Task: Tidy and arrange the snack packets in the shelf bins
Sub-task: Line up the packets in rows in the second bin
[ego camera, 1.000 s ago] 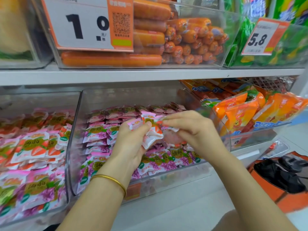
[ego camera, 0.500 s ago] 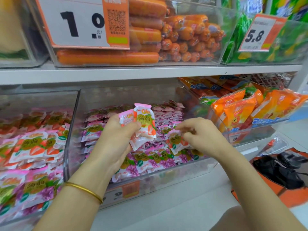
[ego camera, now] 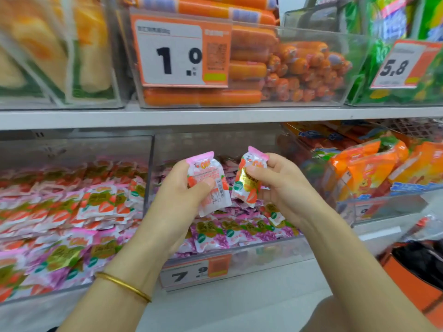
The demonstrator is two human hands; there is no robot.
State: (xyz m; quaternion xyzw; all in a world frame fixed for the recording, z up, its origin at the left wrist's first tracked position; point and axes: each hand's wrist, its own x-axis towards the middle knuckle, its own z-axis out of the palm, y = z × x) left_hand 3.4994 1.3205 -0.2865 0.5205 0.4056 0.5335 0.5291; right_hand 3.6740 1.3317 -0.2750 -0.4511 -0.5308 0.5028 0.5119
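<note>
Left hand [ego camera: 178, 192]: grip closed round a pink strawberry packet [ego camera: 208, 180], back side showing, held upright above the middle clear bin [ego camera: 239, 255]. Right hand [ego camera: 279, 185]: grip pinching a second strawberry packet [ego camera: 248, 180] just beside the first. Purple packets [ego camera: 237, 232] fill the bin below.

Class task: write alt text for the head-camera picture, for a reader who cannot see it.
The left hand holds a barcode-side packet and the right hand a strawberry-front packet, above a clear bin of purple-printed packets. Orange sausages fill a bin on the shelf above.
</note>
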